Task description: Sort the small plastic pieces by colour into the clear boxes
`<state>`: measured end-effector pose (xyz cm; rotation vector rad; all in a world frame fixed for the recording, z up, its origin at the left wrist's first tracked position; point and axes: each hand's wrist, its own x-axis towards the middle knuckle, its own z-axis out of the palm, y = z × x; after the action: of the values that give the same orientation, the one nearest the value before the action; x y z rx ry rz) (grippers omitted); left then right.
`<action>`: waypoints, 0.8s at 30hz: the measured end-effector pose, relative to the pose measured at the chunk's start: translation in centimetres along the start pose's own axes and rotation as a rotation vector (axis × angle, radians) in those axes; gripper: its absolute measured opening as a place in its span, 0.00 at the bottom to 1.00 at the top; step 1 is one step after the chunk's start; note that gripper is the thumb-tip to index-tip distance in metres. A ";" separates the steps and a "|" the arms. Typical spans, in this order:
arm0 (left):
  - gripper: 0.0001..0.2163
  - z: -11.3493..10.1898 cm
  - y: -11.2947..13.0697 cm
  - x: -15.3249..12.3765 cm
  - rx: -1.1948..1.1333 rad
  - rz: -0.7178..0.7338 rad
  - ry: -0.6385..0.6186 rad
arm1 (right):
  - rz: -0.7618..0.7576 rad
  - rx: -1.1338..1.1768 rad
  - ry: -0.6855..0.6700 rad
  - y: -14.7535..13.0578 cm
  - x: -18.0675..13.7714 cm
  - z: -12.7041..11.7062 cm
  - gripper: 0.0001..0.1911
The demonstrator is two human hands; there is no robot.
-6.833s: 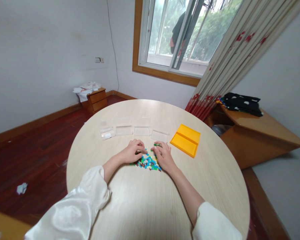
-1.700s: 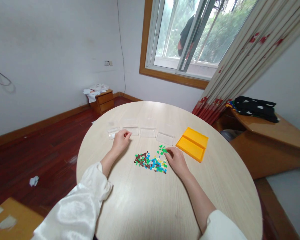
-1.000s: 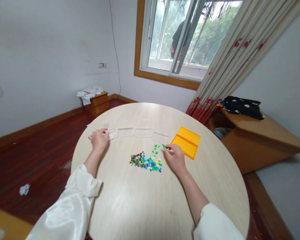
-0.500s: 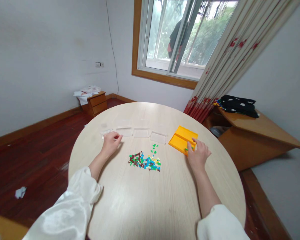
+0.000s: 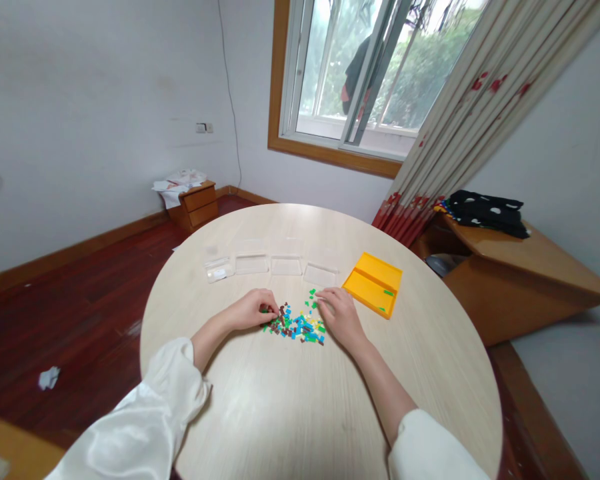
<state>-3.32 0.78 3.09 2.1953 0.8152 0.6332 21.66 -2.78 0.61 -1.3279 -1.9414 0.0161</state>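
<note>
Small toy building bricks in brown, blue, green and yellow lie in a loose heap on the round table. My left hand is at the heap's left edge, its fingertips pinched together over the brown bricks; what they hold, if anything, is too small to tell. Just right of the heap is my right hand, fingers a little apart, beside a few loose green bricks. The opened yellow case stands farther right, with a couple of green bricks inside.
Several clear plastic boxes with lids raised form a row behind the heap. The leftmost clear box has something white in it. The pale round table has a curved edge. A tilted wooden cabinet stands at the right.
My right hand has moved left from the yellow case to the green bricks, leaving green pieces in the case. My left hand has come right, from the clear boxes to the heap.
</note>
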 end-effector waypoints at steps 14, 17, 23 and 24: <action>0.06 -0.1 -1.1 0.2 0.070 -0.028 -0.036 | -0.026 0.120 -0.135 0.9 -0.2 1.1 0.13; 0.06 -0.1 -1.2 0.2 0.071 -0.030 -0.028 | -0.012 0.129 -0.133 0.9 -0.3 1.1 0.13; 0.06 -0.2 -1.0 0.2 0.071 -0.014 -0.056 | -0.005 0.131 -0.152 0.6 -0.2 0.9 0.14; 0.06 -0.2 -1.0 0.2 0.076 -0.015 -0.059 | -0.006 0.132 -0.155 0.6 -0.2 0.9 0.14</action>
<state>-3.66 1.55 2.49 2.2634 0.8366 0.5357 21.60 -2.33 -0.37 -1.2654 -2.0353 0.2473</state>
